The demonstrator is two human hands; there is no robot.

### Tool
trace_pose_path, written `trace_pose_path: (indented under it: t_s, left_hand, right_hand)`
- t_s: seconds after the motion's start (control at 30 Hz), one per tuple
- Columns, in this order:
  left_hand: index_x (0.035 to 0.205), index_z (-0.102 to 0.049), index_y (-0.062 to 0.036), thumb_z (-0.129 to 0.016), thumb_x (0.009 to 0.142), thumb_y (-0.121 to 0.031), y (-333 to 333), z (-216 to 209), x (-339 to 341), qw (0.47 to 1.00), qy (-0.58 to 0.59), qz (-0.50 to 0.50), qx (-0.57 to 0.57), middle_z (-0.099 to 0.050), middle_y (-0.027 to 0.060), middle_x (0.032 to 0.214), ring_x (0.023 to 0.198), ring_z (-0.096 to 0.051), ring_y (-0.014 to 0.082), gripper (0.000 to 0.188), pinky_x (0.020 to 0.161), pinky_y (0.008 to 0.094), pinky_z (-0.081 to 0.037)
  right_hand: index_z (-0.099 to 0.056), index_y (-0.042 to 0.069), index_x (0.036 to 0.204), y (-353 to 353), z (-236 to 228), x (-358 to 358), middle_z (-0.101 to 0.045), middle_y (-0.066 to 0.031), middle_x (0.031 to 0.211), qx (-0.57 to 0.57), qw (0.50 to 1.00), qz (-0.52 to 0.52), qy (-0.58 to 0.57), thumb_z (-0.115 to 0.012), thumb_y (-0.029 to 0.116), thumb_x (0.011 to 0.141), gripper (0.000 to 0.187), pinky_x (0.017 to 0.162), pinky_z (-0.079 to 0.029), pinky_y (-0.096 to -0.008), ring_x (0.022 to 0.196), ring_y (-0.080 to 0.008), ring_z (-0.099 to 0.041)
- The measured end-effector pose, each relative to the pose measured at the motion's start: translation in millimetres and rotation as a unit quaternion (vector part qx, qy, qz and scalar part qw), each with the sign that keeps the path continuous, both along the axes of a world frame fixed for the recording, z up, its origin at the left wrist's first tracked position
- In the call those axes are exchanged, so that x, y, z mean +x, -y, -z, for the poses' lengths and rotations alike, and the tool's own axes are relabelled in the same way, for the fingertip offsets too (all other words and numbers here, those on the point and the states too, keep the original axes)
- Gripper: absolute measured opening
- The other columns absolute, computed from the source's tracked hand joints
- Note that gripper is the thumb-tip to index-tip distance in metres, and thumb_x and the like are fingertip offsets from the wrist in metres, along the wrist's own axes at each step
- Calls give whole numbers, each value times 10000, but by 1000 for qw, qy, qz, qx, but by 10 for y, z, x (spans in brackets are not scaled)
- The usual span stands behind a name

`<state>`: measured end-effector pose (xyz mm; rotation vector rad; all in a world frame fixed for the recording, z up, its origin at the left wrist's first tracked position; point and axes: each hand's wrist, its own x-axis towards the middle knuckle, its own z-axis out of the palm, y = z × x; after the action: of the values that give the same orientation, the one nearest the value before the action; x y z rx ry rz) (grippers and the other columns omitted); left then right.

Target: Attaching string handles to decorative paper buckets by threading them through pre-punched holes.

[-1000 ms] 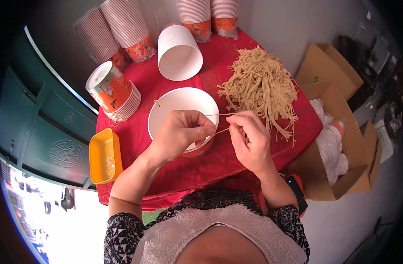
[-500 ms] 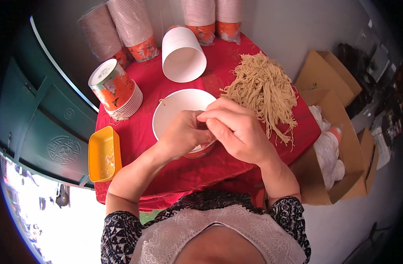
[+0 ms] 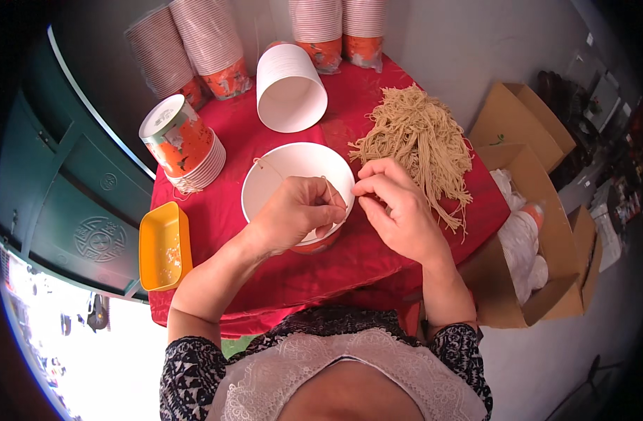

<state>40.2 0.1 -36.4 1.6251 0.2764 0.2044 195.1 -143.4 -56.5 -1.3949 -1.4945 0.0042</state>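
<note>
In front of me stands a paper bucket (image 3: 293, 158), white inside with an orange outer wall, its mouth tilted up toward me. A thin tan string (image 3: 269, 168) with a small knot shows at its left rim. Over the bucket's near right side, my left hand (image 3: 304, 210) pinches thin string between thumb and fingers, and a small loop rises above the knuckles. Just beyond the right rim, my right hand (image 3: 398, 210) has its fingers curled and tips close together; whatever they hold is too small to make out. A pile of tan strings (image 3: 420, 140) lies beyond my right hand.
Another white bucket (image 3: 290, 91) lies on its side on the red tablecloth (image 3: 223, 245). Upside-down nested orange buckets (image 3: 185, 144) stand left, above a yellow tray (image 3: 165, 245). Wrapped bucket stacks (image 3: 206, 38) line the wall. An open cardboard box (image 3: 539, 238) is at right.
My hands have come apart: the right hand has moved off to the right from the left hand. The left hand stays over the bucket, with the string loop now showing.
</note>
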Motion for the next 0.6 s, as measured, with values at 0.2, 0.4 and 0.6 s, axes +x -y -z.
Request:
trace_pose_path:
  t_s: [0.2,0.4,0.6]
  left_hand:
    - [866,-630,41,-669,883,31,30,-13,15,1000,3,-8,0,-625,55,756,614,-562,96,44,543,230,-428]
    - [837,-632,47,-677,869,32,46,-21,19,1000,9,-18,3,-624,57,732,600,-561,99,57,527,237,-420]
    - [826,-607,32,-670,867,26,27,-32,39,1000,-1,-23,-4,-627,75,731,619,-569,113,75,561,249,-432]
  right_hand:
    - [-621,-14,950,-32,64,-68,-577,-112,1041,15,999,-5,38,-651,-85,799,170,800,-493,-326,961,-248,-600]
    - [-577,-12,843,-59,114,-108,-560,-115,954,54,998,-10,18,-673,-80,757,146,733,-483,-376,876,-284,-587]
    - [-541,5,815,-2,150,-176,-540,-107,925,87,996,-5,31,-666,-108,727,190,709,-474,-374,837,-274,-564]
